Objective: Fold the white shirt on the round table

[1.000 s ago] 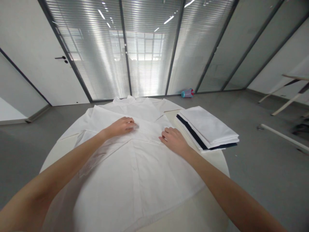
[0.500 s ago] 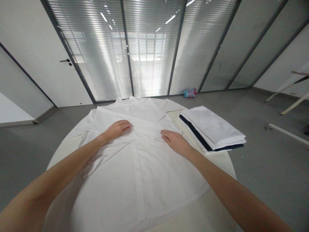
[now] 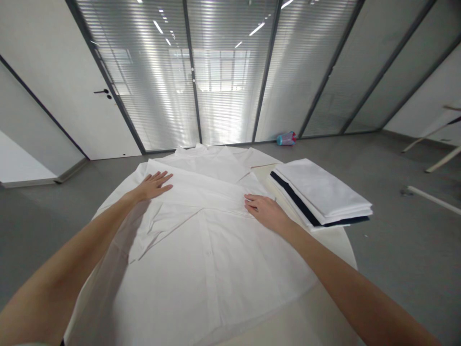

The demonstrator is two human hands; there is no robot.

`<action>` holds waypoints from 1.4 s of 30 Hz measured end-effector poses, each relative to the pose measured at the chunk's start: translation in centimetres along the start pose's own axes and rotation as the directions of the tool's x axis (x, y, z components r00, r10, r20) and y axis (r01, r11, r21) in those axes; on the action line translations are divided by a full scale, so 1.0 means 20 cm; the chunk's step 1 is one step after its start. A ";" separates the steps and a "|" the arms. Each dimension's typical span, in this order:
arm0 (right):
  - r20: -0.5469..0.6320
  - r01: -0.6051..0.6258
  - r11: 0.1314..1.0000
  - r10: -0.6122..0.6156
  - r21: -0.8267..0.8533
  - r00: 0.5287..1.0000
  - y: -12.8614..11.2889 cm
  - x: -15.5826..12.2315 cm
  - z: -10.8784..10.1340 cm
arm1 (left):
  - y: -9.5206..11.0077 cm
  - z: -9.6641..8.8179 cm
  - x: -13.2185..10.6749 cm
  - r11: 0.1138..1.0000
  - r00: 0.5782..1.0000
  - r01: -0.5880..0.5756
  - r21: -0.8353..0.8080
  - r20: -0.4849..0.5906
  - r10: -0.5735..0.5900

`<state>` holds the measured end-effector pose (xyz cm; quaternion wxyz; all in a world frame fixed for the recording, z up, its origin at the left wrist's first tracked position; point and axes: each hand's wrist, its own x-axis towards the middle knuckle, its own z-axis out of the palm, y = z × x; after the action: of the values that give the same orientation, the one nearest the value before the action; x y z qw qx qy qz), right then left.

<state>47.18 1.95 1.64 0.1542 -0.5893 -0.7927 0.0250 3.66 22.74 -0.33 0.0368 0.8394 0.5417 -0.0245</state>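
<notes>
A white button-up shirt (image 3: 173, 259) lies spread out, its collar at the far side and its button strip facing up. One long sleeve (image 3: 201, 187) crosses the body from left to right. My left hand (image 3: 153, 186) rests flat on the left part of that sleeve, palm down with fingers spread. At the sleeve's right end, my right hand (image 3: 266, 209) lies on the cloth, its fingers slightly bent and apart. The fingertips touch the fabric, and no pinched fold shows between them.
The shirt covers much of a round white table (image 3: 342, 250). On the table's right side sits a stack of folded white and dark clothes (image 3: 320, 187). Beyond, a blue-and-pink cylindrical object (image 3: 286, 139) lies on the floor by the glass partition. Pale furniture legs (image 3: 432, 197) stand at right.
My left hand has slid left along the crossed sleeve, and its fingers have spread. My right hand stays in place at the sleeve's end. The view has shifted slightly.
</notes>
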 end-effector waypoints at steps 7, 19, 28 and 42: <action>-0.170 -0.008 0.999 0.001 -0.040 0.985 0.02 0.04 0.04 | 0.28 -0.05 0.09 0.987 0.959 -0.150 -0.063 -0.253 0.130; 0.184 0.221 0.975 -0.220 0.014 0.958 -0.01 -0.01 0.00 | 0.96 -0.05 0.06 0.470 0.439 -0.883 0.021 -0.319 0.840; 0.195 0.095 0.987 -0.119 0.128 0.974 0.01 -0.01 -0.02 | 0.86 -0.06 -0.02 0.637 0.723 -0.691 -0.341 -0.342 0.601; 0.188 -0.090 0.995 0.098 -0.047 0.977 0.12 0.01 0.08 | 0.77 0.03 0.20 0.951 0.953 -0.295 -0.096 -0.104 0.285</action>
<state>48.95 3.17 -0.43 0.0652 -0.6239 -0.7753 0.0731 19.23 19.99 -0.70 0.0621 0.9069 0.4140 0.0485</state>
